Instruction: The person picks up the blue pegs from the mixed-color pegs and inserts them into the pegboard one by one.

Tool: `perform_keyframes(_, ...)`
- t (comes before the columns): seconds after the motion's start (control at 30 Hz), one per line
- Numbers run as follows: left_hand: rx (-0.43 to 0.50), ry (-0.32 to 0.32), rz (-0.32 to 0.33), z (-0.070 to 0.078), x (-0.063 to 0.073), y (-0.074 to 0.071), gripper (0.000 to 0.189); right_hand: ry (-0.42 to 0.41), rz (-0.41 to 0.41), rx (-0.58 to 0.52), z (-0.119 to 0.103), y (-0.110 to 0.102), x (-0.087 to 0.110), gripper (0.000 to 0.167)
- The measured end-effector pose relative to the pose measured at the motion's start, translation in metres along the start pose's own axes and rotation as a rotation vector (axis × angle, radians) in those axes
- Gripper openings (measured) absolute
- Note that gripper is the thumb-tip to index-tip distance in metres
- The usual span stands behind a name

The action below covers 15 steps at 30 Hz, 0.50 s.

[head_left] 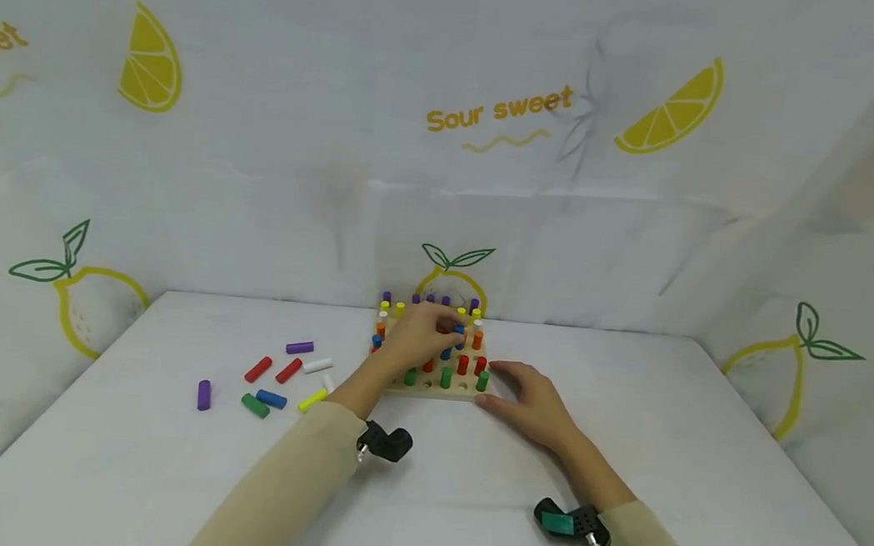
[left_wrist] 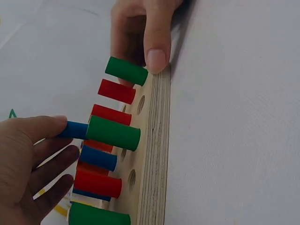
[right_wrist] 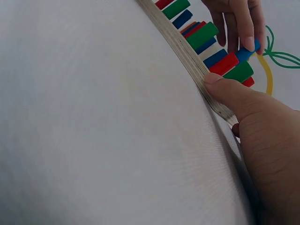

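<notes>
My left hand (head_left: 420, 336) is over a wooden pegboard (head_left: 433, 392) and pinches a blue peg (left_wrist: 75, 130) between thumb and finger. In the right wrist view, that blue peg (right_wrist: 246, 52) is tilted among the upright pegs. Rows of purple, yellow, white, orange, blue, red and green pegs stand in the board. At its near right corner, my right hand (head_left: 530, 406) grips the board, the thumb (left_wrist: 156, 51) lying on the front edge. Part of the board's middle is hidden behind my left hand in the head view.
Loose pegs lie on the white table left of the board: red (head_left: 258, 369), purple (head_left: 204, 395), green (head_left: 254, 405), blue (head_left: 271, 398), white (head_left: 318, 365) and yellow (head_left: 313, 400) among them. A lemon-print curtain (head_left: 298, 214) hangs behind the table.
</notes>
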<state>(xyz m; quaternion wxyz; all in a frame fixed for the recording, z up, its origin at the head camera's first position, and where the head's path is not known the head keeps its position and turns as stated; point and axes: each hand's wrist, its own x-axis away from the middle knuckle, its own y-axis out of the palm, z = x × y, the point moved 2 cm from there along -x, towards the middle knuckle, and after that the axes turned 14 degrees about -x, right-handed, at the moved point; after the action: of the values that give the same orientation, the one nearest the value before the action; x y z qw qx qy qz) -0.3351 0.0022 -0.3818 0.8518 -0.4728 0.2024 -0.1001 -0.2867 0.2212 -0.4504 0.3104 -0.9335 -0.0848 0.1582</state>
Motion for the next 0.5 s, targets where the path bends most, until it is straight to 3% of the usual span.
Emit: perform_keyframes(0.5,-0.03,-0.003,-0.074,-0.005,-0.009,0.022,0.021,-0.018,-0.002,0.012,0.0,0.0,0.0,0.058)
